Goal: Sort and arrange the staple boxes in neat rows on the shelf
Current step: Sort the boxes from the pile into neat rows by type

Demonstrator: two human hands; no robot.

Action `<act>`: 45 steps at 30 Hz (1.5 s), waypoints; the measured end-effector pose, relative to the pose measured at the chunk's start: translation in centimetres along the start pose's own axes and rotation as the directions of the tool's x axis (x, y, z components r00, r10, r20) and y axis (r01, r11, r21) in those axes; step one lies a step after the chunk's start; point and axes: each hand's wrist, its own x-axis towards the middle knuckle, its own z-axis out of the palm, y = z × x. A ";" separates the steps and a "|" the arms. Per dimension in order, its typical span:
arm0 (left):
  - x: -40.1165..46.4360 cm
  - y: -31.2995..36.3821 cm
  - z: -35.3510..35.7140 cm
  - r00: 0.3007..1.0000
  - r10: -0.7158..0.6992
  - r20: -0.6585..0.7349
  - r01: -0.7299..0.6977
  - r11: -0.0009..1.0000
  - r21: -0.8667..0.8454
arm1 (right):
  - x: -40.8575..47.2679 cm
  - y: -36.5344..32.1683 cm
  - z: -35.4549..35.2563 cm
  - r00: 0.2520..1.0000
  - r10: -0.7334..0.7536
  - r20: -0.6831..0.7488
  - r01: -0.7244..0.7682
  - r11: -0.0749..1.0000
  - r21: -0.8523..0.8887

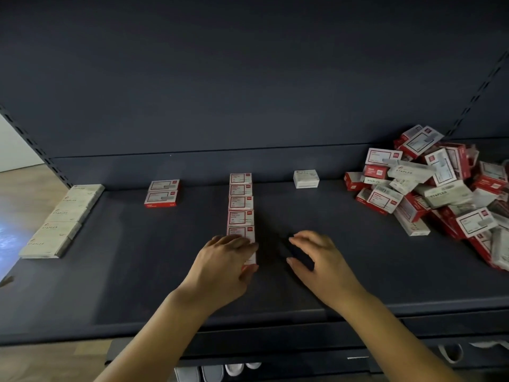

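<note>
Red-and-white staple boxes form a centre row (240,205) running from the back of the dark shelf (137,271) toward the front edge, and the step in hand looks like seating the nearest box (249,260) at the front of that row. The left hand (223,268) lies over this box, fingers bent across its top and thumb against its near end, so it seems to hold or press it into line; the box is mostly hidden beneath the hand. The right hand (316,260) hovers just beside the row, fingers loosely spread and holding nothing.

Other rows are begun: a beige row (63,221) at far left, a pair of red boxes (162,193) beside it, and a single white box (306,178) to the right. An unsorted heap (429,186) lies at the right end.

Judging from this, the next move calls for squaring the front box flush, then reaching right to the heap for another box, matched by kind to its row.
</note>
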 end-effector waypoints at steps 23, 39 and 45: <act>26.6 11.3 10.4 0.929 -0.148 0.339 0.212 0.964 -0.161 | 4.4 16.1 -12.4 0.940 -0.278 -0.197 0.200 0.918 -0.342; 27.6 10.5 12.6 0.863 -0.314 0.395 0.393 0.909 -0.136 | 10.1 18.0 -10.5 0.941 -0.339 -0.010 0.251 0.716 -0.651; 25.5 10.3 11.9 0.881 -0.344 0.324 0.395 0.912 -0.106 | 9.9 18.0 -10.7 0.960 -0.268 0.083 0.245 0.661 -0.709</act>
